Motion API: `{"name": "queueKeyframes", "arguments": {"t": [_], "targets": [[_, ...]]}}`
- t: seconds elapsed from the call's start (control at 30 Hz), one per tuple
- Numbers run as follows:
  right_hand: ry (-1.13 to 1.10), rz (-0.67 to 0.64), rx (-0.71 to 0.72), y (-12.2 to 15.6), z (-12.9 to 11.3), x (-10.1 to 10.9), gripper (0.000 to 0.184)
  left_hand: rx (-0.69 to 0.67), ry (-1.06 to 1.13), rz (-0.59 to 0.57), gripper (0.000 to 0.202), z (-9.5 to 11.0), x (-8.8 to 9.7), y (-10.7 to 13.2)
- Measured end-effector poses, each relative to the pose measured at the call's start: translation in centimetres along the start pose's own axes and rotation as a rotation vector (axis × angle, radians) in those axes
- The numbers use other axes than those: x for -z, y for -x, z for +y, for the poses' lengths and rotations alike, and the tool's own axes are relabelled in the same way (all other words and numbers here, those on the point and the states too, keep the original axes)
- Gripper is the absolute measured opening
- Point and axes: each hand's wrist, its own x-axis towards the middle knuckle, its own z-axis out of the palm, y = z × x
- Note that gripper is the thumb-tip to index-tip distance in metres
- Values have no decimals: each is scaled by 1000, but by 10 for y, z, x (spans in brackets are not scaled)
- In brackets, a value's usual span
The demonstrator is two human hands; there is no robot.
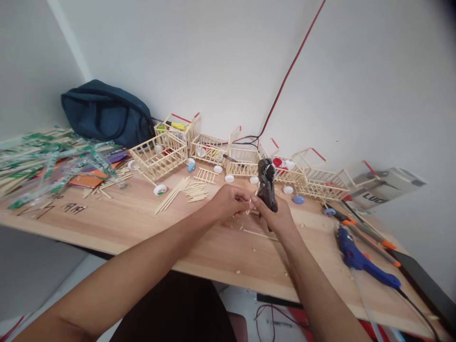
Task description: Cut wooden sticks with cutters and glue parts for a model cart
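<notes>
My right hand (278,216) is wrapped round a black plier-like hand tool (266,183), its head pointing up and away from me. Close by on the left, my left hand (231,200) is closed in a pinch on a short wooden stick (249,207), and the fingertips of both hands meet there. Beneath the hands, a thin stick (260,234) lies on the wooden table. Left of my left hand are a bundle of long sticks (173,195), a pile of short cut sticks (196,191) and a small ladder-shaped stick frame (205,175).
Several stick-built model carts (160,154) with bottle-cap wheels line the wall. Packets of chopsticks (46,161) and a blue bag (107,111) occupy the left. A blue glue gun (363,261), orange-handled tools (374,237) and a box (388,187) sit at the right.
</notes>
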Motion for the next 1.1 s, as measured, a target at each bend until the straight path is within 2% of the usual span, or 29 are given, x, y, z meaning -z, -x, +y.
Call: {"name": "queueKeyframes", "arguments": {"t": [0.1, 0.27, 0.43, 0.63, 0.9, 0.97, 1.03, 1.1], "targets": [[-45, -4, -37, 1, 3, -1, 34, 22, -13, -28, 16, 0, 2, 0], [-229, 9, -182, 1, 9, -3, 37, 51, 29, -48, 20, 3, 3, 0], [-487, 62, -283, -1, 11, -1, 37, -13, 41, -125, 22, 10, -1, 3], [-687, 45, -281, -3, 12, 0, 34, -85, -164, 8, 7, 19, -10, 10], [-602, 41, -246, -3, 15, 0, 35, -64, -142, 1, 10, 13, -10, 9], [-553, 54, -239, -3, 17, 1, 36, -6, -65, -47, 10, 12, -8, 8], [-480, 71, -233, -3, 18, 0, 37, 72, 38, -99, 19, 13, -8, 7], [-409, 84, -209, -2, 18, 0, 37, 131, 118, -103, 28, 14, -9, 6]]}}
